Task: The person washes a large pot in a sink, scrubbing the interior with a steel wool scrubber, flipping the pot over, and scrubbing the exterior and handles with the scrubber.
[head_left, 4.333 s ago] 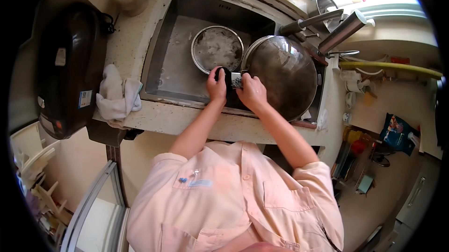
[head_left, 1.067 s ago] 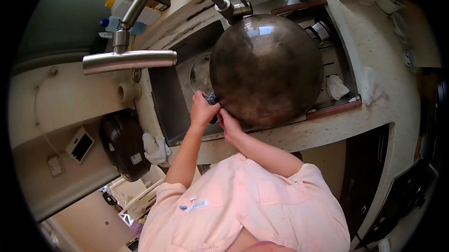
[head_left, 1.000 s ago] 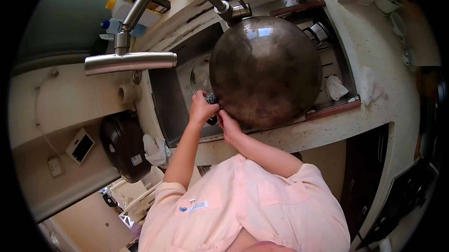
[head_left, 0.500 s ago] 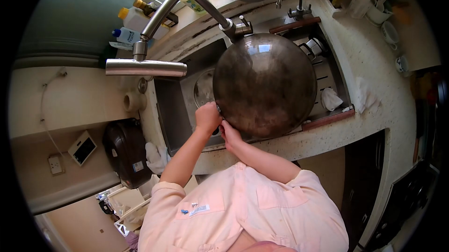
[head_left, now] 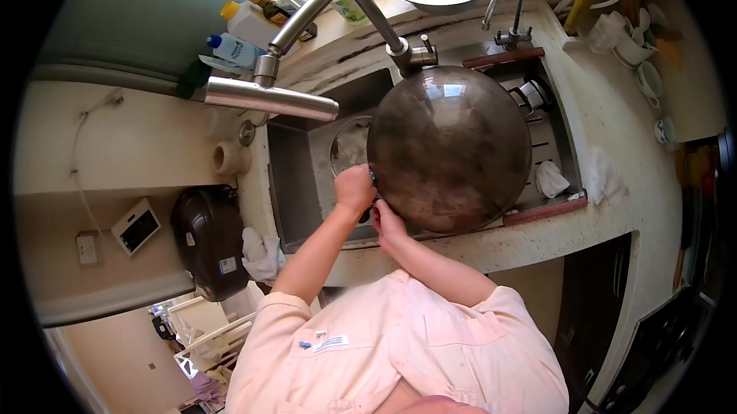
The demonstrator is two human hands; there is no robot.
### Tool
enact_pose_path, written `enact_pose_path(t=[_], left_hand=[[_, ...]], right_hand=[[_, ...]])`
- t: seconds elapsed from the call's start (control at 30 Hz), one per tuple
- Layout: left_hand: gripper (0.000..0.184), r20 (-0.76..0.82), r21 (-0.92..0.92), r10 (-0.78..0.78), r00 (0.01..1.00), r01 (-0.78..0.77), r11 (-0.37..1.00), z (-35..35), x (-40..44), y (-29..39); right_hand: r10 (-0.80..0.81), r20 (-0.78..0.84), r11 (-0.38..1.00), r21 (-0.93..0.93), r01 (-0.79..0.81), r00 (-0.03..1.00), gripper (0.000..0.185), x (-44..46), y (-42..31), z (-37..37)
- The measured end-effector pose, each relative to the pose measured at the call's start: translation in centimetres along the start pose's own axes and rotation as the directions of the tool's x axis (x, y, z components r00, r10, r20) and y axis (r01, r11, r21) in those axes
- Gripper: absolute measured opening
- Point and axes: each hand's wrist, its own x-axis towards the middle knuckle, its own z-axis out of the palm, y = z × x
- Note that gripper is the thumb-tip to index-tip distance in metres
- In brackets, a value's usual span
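Observation:
A large dark wok is tilted over the sink, its rounded, stained underside toward me. My left hand is closed in a fist at the wok's left edge, apparently around its handle. A small bit of shiny metal shows beside those fingers. Just below, my right hand has its fingers bent against the wok's lower left rim. Something dark, partly hidden, shows between the two hands. The wok's inside is hidden from me.
A tall metal faucet reaches over the left basin of the steel sink. A smaller tap stands at the back, near a metal bowl. Bottles line the left. White cloths lie on the right counter.
The camera view has shifted, so the surroundings appear farther right and slightly lower. Both hands stay at the wok's lower left edge, and the wok keeps nearly the same tilt.

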Motion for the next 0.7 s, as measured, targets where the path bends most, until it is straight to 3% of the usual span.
enact_pose_path(t=[0.13,0.23,0.33,0.43,0.53,0.7], left_hand=[[0.020,0.071,0.031,0.074,0.995,-0.076,0.997,-0.9,-0.2,-0.1],[0.020,0.030,-0.111,0.092,0.995,-0.088,0.990,-0.9,-0.2,-0.6],[0.020,0.080,-0.029,-0.022,0.997,0.024,0.999,-1.4,0.0,0.6],[0.020,0.021,0.003,0.046,0.999,-0.046,0.999,-0.6,0.0,-0.1],[0.020,0.107,0.014,0.064,0.992,-0.066,0.998,-1.6,0.2,0.1],[0.026,0.151,-0.108,0.011,0.988,0.005,0.994,-1.2,0.8,-0.4]], right_hand=[[0.002,-0.002,1.000,0.007,-0.002,1.000,0.010,-0.3,-0.2,-0.1],[0.008,-0.037,1.000,0.030,-0.007,0.999,0.012,-0.7,-0.3,0.2],[0.015,-0.017,1.000,0.016,-0.015,1.000,0.009,-0.7,-0.2,0.0],[0.013,-0.015,1.000,0.012,-0.013,1.000,0.008,-0.8,-0.4,0.1],[0.005,-0.006,1.000,0.008,-0.005,1.000,0.008,-0.6,-0.4,0.1],[-0.005,-0.053,0.999,0.031,0.007,0.999,0.011,-0.8,-0.5,0.5]])
